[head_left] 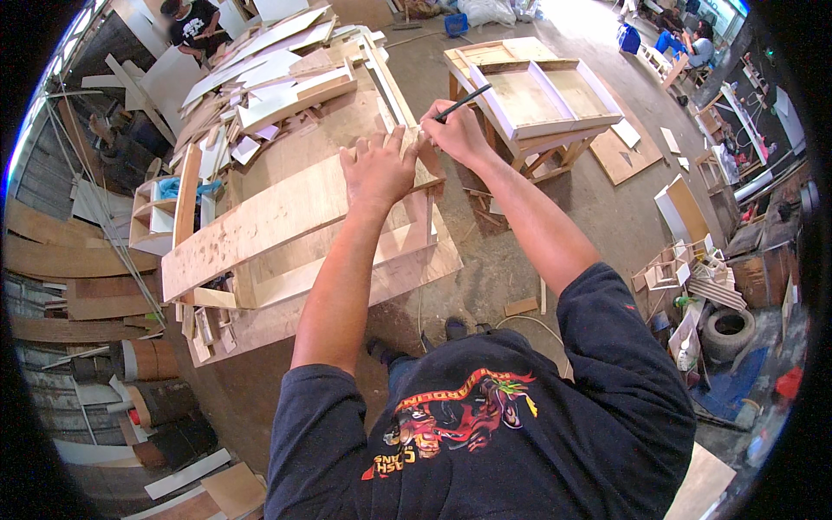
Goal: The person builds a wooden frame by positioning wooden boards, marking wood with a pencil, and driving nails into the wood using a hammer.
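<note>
The left hand point(381, 172), fingers spread, rests on one plank point(269, 221); the right hand point(458, 139) pinches one black pencil point(466, 101); two shoes point(455, 328) show near.

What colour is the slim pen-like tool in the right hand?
Black. The pen-like tool in the right hand shows best in the head view.

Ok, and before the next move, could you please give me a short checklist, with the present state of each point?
1. Left hand resting on the plank: ok.
2. Right hand gripping the black pen-like tool: ok.
3. Tool tip touching wood: cannot tell; the tip is not clearly visible.
4. Surface beyond the plank free of offcuts: not ok; they are heaped there.
</note>
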A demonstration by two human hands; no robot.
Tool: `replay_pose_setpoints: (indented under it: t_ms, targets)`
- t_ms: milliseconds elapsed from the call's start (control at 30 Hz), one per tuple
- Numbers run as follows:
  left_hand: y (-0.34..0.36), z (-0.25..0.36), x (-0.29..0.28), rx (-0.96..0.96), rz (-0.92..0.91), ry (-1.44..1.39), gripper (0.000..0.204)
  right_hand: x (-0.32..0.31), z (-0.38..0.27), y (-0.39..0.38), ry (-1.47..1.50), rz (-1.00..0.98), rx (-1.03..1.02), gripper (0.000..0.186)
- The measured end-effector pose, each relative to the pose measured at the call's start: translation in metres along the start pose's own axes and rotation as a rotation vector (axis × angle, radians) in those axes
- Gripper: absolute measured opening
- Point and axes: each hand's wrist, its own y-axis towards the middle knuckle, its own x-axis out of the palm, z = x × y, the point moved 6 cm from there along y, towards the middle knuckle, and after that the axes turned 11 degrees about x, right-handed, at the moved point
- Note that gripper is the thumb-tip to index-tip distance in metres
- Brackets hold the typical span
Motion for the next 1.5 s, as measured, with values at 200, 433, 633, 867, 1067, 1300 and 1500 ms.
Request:
replay_pose_setpoints:
  t_ms: [200, 433, 633, 867, 1067, 1300, 1500]
  targets:
    - [0.000, -0.003, 0.002, 0.026, 0.022, 0.032, 0.058, 0.004, -0.004, -0.001, -0.080, -0.033, -0.042, 0.019]
    - [0.003, -0.001, 0.004, 0.013, -0.001, 0.030, 0.058, 0.000, -0.001, 0.001, -0.095, 0.022, -0.062, 0.019]
    - [0.003, -0.005, 0.007, 0.024, 0.043, -0.003, 0.059, -0.011, -0.001, -0.015, 0.354, -0.098, 0.168, 0.013]
    - [-0.005, -0.024, -0.002, 0.026, 0.156, -0.257, 0.052, -0.026, -0.035, -0.053, 0.494, 0.058, 0.092, 0.017]
    - [-0.034, -0.051, -0.017, 0.029, 0.185, -0.221, 0.051, -0.006, -0.067, -0.085, 0.498, 0.096, -0.040, 0.020]
    - [-0.105, -0.108, -0.051, 0.002, 0.253, -0.283, 0.049, 0.060, -0.112, -0.141, 0.211, 0.121, -0.391, 0.007]
    - [-0.227, -0.187, -0.065, 0.098, 0.759, -0.598, 0.027, 0.173, -0.164, -0.201, 0.113, -0.070, -0.706, 0.012]
